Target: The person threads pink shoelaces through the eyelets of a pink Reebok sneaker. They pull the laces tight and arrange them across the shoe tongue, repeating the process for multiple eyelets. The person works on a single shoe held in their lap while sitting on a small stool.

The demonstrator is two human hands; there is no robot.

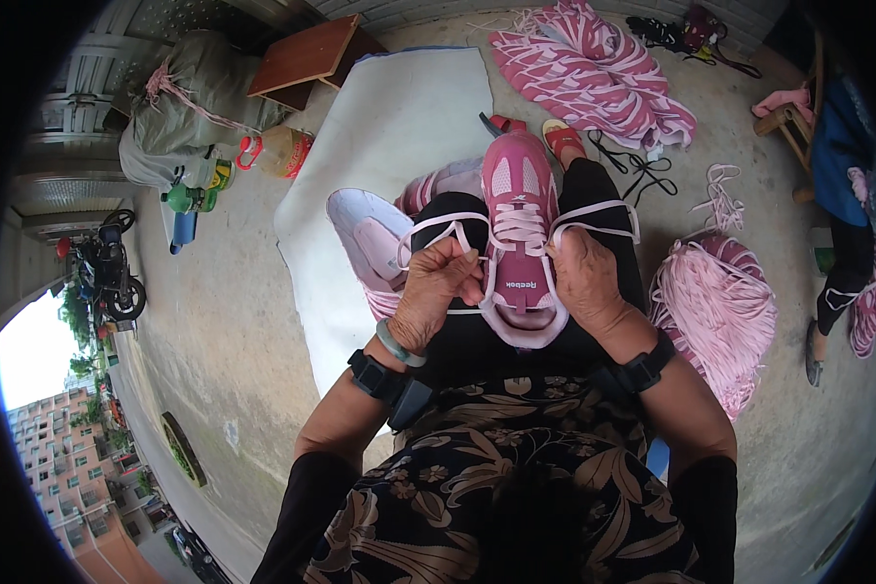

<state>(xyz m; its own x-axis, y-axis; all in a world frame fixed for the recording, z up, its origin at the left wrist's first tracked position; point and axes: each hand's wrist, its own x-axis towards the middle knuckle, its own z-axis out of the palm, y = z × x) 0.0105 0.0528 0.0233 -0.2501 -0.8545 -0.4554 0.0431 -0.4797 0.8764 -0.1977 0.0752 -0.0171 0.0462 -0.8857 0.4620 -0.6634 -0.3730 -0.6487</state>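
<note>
A pink sneaker rests on my lap, toe pointing away, with its pale pink shoelace crossed through the upper eyelets. At the shoe's left edge my left hand pinches the lace, and a loop of it arcs over my left knee. My right hand is closed at the right eyelet edge, gripping the other lace end, which loops out over my right thigh. Left of my legs, more pink and white shoe pieces lie on a white sheet.
On the right lies a large bundle of pale pink laces. Farther off is a pile of pink shoe uppers, with black cords nearby. Bottles, a wooden stool and a motorcycle stand left. Another person sits at right.
</note>
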